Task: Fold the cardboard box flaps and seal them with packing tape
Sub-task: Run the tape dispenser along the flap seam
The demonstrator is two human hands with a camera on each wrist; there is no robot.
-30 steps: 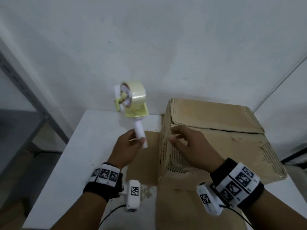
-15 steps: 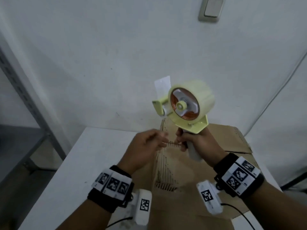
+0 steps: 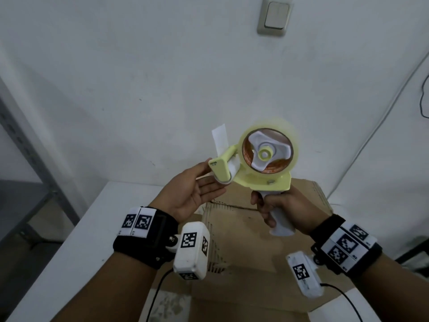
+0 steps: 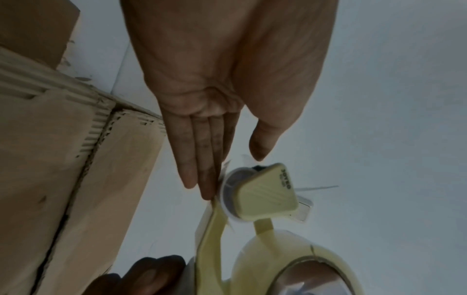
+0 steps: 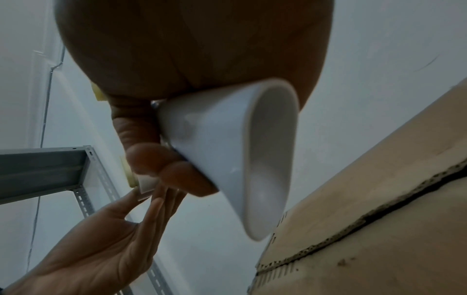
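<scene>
A yellow tape dispenser point(image 3: 262, 173) with a clear tape roll point(image 3: 267, 147) is held up in front of the white wall. My right hand point(image 3: 281, 210) grips its white handle point(image 3: 282, 225), which also shows in the right wrist view point(image 5: 235, 149). My left hand point(image 3: 199, 187) is palm up with straight fingers point(image 4: 202, 169) touching the dispenser's roller end point(image 4: 262, 193), thumb apart. Below both hands, the brown cardboard box point(image 3: 243, 240) stands on the white table point(image 3: 92, 228), its top flaps point(image 5: 379, 229) folded down with a dark seam between them.
A grey metal shelf frame point(image 3: 27, 147) stands left of the table. A light switch point(image 3: 275, 17) is high on the wall, and a cable point(image 3: 371, 147) runs down the right wall. A flat cardboard sheet point(image 3: 232, 298) lies under the box at the near edge.
The dispenser passed from my left hand to my right and rose higher. My left hand uncurled and moved up to the dispenser's roller end.
</scene>
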